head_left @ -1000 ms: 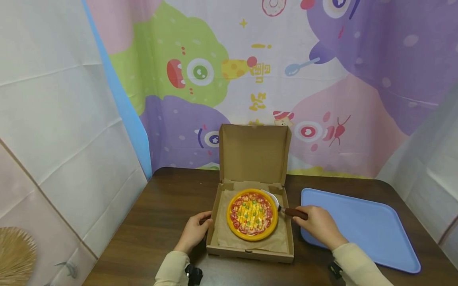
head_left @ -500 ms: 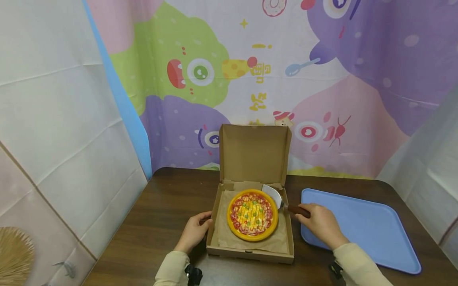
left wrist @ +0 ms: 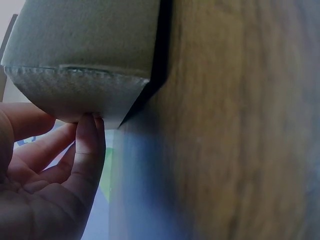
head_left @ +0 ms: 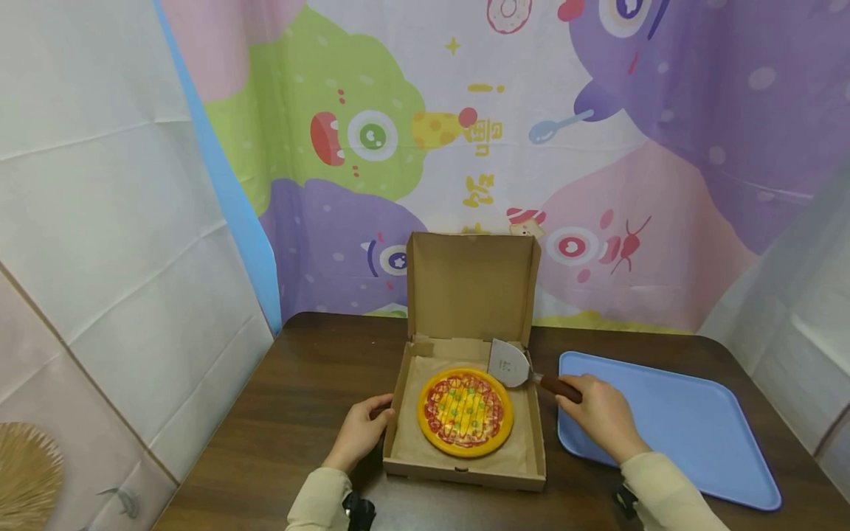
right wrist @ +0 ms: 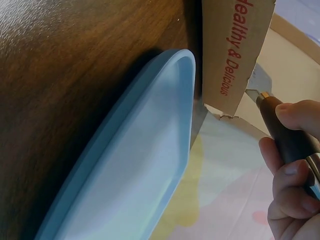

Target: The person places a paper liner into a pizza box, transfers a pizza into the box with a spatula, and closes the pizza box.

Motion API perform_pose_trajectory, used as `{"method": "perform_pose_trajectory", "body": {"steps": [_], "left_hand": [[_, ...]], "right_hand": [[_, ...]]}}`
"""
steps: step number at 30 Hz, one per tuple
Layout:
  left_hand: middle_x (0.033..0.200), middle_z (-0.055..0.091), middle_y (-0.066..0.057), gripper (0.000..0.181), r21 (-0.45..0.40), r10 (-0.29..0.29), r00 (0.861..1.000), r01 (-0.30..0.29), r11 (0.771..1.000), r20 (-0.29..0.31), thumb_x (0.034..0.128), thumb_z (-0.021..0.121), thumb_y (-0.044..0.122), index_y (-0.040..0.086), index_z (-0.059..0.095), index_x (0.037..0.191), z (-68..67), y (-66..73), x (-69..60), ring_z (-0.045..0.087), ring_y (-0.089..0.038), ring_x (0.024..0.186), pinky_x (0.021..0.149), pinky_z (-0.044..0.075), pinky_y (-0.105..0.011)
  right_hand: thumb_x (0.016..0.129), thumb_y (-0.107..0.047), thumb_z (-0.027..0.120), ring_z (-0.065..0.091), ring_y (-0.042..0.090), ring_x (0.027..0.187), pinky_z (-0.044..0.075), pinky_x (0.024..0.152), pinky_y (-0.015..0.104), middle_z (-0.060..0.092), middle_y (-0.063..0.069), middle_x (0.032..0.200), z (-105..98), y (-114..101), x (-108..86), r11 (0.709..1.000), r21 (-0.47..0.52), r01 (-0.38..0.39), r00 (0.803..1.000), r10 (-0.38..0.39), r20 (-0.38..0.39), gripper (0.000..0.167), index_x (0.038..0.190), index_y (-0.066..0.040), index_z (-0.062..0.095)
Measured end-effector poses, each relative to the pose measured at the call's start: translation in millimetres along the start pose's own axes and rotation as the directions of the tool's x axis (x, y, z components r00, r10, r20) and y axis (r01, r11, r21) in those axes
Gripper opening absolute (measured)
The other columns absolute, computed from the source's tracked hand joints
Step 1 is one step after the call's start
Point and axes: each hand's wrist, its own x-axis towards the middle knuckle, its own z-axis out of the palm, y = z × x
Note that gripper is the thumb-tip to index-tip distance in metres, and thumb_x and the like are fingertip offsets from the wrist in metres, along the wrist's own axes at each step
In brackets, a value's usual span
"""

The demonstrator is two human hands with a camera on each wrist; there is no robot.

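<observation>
A toy pizza (head_left: pixel 465 413) with a yellow rim lies on brown paper inside an open cardboard pizza box (head_left: pixel 465 479). My right hand (head_left: pixel 599 414) grips the brown handle of a pizza server (head_left: pixel 510 364). Its metal blade is over the box's back right corner, beside the pizza's upper right rim. In the right wrist view, my fingers (right wrist: pixel 295 172) curl round that handle. My left hand (head_left: pixel 361 430) rests against the box's left wall. Up close in the left wrist view, fairly straight fingers (left wrist: pixel 87 135) touch the cardboard side.
A blue tray (head_left: pixel 671 424) lies on the dark wooden table (head_left: pixel 292 413), right of the box and partly under my right hand. The raised box lid (head_left: pixel 473 284) stands at the back, before a cartoon-printed curtain (head_left: pixel 372 88).
The server's blade has slid out from the pizza's edge, up and to the right. The pizza has shifted slightly toward the front of the box. My left hand has stayed in place.
</observation>
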Motion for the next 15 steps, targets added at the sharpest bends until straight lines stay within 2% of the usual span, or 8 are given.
{"method": "perform_pose_trajectory", "body": {"steps": [6,15], "left_hand": [[0.115,0.068,-0.023,0.033,0.004,0.011,1.0,-0.011,1.0,-0.01,0.095,0.059,0.006,-0.009,0.061,0.124,0.9,-1.2,0.3,0.065,-0.028,0.102,0.082,0.055,-0.035],[0.116,0.068,-0.022,0.032,0.034,0.021,1.0,-0.021,0.999,-0.008,0.0953,0.058,0.005,-0.008,0.062,0.124,3.4,-5.2,3.5,0.065,-0.028,0.103,0.084,0.055,-0.033]], "right_hand": [[0.08,-0.018,0.079,0.057,0.017,0.064,0.046,0.056,0.039,0.068,0.006,0.082,1.0,2.9,-0.5,1.0,-0.002,-0.001,1.0,0.001,0.006,0.028,0.105,-0.007,0.074],[0.08,-0.017,0.077,0.058,0.02,0.064,0.045,0.056,0.038,0.07,0.01,0.083,-3.0,8.8,0.4,1.0,0.011,-0.009,0.999,0.009,-0.041,0.027,0.105,-0.007,0.074]]}}
